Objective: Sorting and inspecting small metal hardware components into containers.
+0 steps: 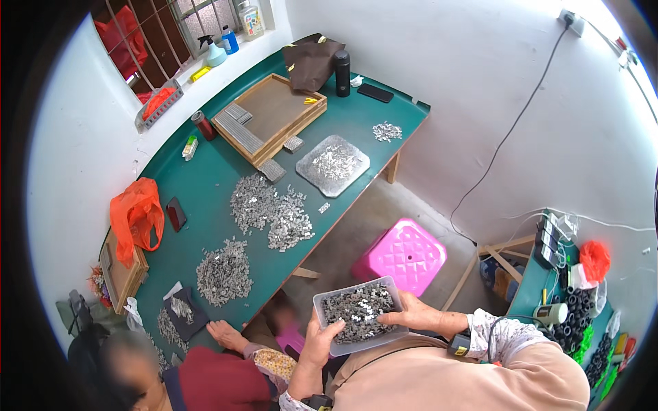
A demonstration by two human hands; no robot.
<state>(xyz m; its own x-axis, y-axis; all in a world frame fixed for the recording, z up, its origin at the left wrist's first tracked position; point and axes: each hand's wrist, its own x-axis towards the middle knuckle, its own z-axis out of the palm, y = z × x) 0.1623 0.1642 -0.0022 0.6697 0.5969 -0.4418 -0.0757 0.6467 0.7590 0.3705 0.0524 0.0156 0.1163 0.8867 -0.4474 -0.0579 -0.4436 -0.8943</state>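
A translucent plastic tub [394, 288] full of small grey metal pieces [356, 308] is held up in front of my body. My left hand [321, 339] grips its left wall, thumb over the rim. On the right side my right hand [417, 314] clasps the tub, its thumb reaching in over the pieces. The fingers beneath the tub are hidden. Beyond my hands, piles of similar metal pieces [223, 272] lie on the green table [178, 236]. A metal tray [322, 185] there holds more, shinier pieces.
A pink stool [409, 257] stands beyond the tub. At my left sits a co-worker [219, 380], one hand [227, 335] at the table edge by a dark cloth [192, 322]. A wooden tray [274, 103] and black bottle [342, 73] stand farther back. Black ring-shaped parts [579, 315] crowd the right-hand table.
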